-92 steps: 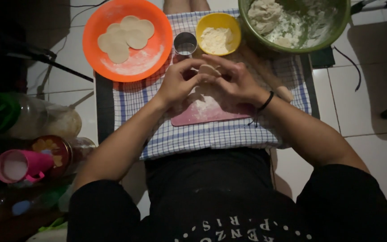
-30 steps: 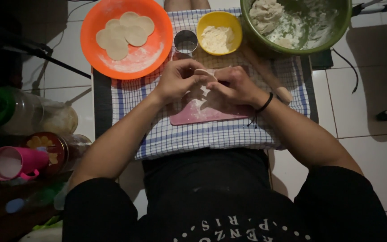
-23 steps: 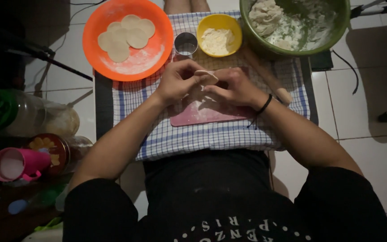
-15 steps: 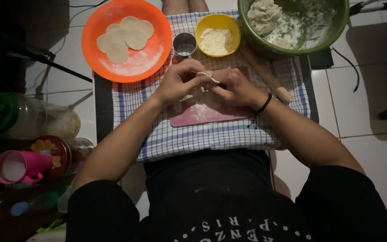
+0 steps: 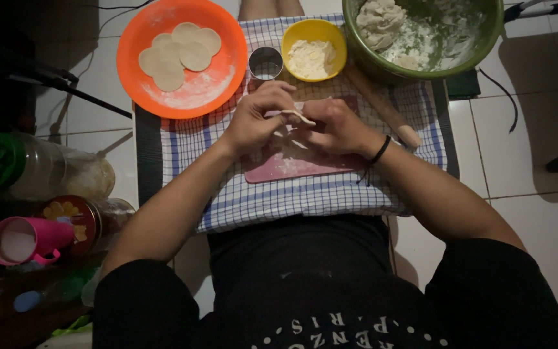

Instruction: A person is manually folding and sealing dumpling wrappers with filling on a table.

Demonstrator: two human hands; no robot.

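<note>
Both hands (image 5: 301, 123) hide most of the dough piece (image 5: 298, 116).

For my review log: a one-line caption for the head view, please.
Both hands, left hand and right hand, pinch a thin dough piece above a pink board.

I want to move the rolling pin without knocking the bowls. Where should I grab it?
Probably grip the rolling pin at its lower rounded end, coming from the right side. That end lies free on the checked cloth, while its upper end sits close under the green bowl, beside the right hand.
</note>
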